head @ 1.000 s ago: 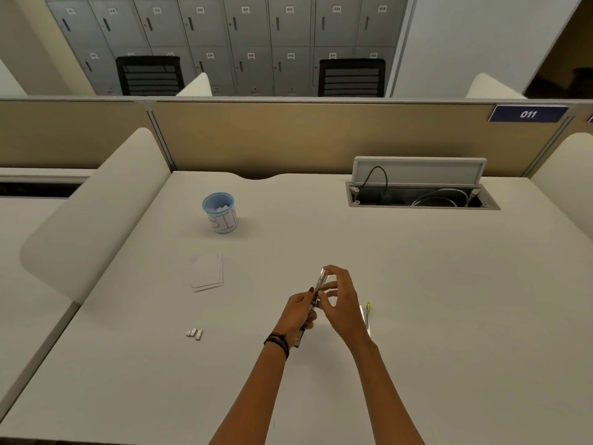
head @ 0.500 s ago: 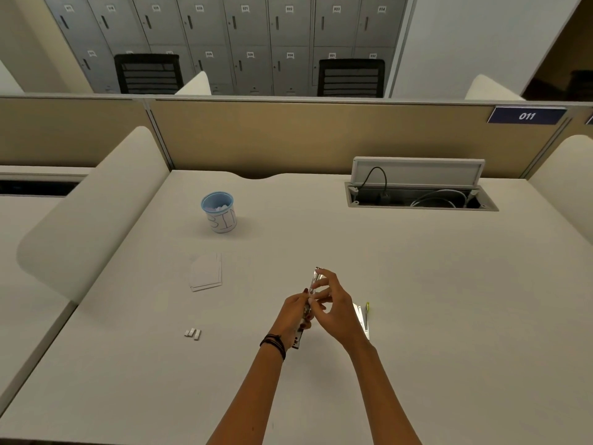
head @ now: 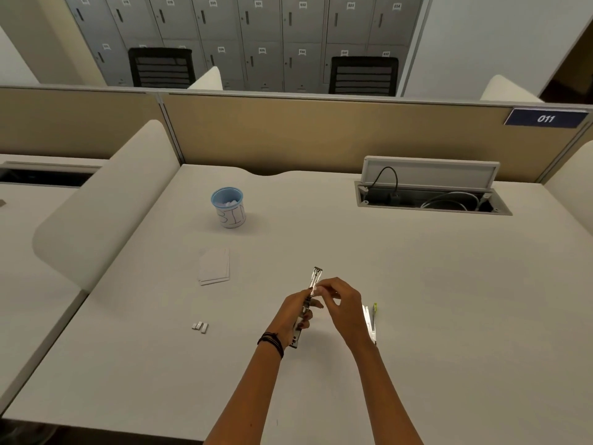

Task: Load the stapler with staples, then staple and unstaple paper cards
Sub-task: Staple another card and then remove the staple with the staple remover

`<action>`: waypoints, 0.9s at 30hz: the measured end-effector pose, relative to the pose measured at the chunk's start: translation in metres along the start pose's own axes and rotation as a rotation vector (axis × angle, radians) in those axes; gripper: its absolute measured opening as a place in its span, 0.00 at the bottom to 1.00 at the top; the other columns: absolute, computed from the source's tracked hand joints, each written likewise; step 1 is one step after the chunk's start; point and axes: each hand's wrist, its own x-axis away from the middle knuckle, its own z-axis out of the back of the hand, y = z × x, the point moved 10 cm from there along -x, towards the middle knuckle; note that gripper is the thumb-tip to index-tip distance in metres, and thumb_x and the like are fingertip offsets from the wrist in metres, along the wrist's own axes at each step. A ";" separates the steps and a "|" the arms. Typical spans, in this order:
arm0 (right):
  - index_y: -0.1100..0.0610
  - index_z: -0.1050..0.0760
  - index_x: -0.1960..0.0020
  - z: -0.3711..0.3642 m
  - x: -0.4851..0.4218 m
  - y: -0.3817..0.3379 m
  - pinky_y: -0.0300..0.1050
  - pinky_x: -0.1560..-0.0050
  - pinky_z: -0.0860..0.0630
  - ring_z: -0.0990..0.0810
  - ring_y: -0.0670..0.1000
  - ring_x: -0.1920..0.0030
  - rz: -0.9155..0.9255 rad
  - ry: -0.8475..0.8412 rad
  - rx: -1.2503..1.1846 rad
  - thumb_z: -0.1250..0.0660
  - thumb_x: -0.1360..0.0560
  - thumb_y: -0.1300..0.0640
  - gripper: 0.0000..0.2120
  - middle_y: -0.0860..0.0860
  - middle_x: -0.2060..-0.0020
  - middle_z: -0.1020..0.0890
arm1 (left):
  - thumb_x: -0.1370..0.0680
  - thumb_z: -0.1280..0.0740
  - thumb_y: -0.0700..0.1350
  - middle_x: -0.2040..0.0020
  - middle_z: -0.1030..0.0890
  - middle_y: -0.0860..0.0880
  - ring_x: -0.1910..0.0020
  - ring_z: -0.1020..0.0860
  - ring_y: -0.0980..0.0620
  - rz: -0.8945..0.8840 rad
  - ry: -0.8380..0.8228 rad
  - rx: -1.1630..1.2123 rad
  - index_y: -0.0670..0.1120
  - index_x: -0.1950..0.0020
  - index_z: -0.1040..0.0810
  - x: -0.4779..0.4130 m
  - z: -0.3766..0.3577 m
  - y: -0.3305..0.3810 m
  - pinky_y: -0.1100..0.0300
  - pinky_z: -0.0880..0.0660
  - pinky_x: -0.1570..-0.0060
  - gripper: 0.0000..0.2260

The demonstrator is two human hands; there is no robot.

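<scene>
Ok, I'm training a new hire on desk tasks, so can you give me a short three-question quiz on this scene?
1. True or false: the left hand holds the stapler.
2. Which lies nearest the blue cup: A) paper cards, B) staple strips, C) right hand?
3. Fill in: the partition sign reads ___.

Key: 1 true; 2 A; 3 011.

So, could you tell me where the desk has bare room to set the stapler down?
The widest bare patch lies right of the hands, between the cable box and the near edge, past the tool by the right hand. The near strip below the staples is bare too. The left is busier: cards, cup, staples. The left hand holds the stapler.
</scene>
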 end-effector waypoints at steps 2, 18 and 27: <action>0.60 0.20 0.54 -0.001 0.000 0.000 0.27 0.57 0.26 0.21 0.37 0.58 0.001 0.012 0.000 0.34 0.26 0.67 0.06 0.45 0.61 0.19 | 0.21 0.40 0.48 0.60 0.21 0.46 0.77 0.35 0.58 0.003 0.019 0.022 0.44 0.47 0.20 -0.002 0.007 -0.002 0.67 0.39 0.78 0.12; 0.55 0.22 0.54 -0.130 0.019 0.007 0.26 0.58 0.28 0.22 0.43 0.56 -0.094 -0.323 -0.059 0.35 0.25 0.64 0.06 0.46 0.57 0.21 | 0.21 0.41 0.46 0.59 0.22 0.47 0.79 0.37 0.58 -0.074 0.289 0.368 0.43 0.42 0.22 0.021 0.137 -0.001 0.68 0.41 0.82 0.13; 0.57 0.24 0.47 -0.234 0.046 -0.010 0.39 0.47 0.27 0.23 0.46 0.51 -0.086 -0.540 -0.105 0.35 0.24 0.60 0.07 0.48 0.52 0.22 | 0.20 0.43 0.45 0.56 0.16 0.46 0.80 0.37 0.58 -0.148 0.345 0.442 0.43 0.41 0.24 0.060 0.218 -0.008 0.68 0.41 0.83 0.14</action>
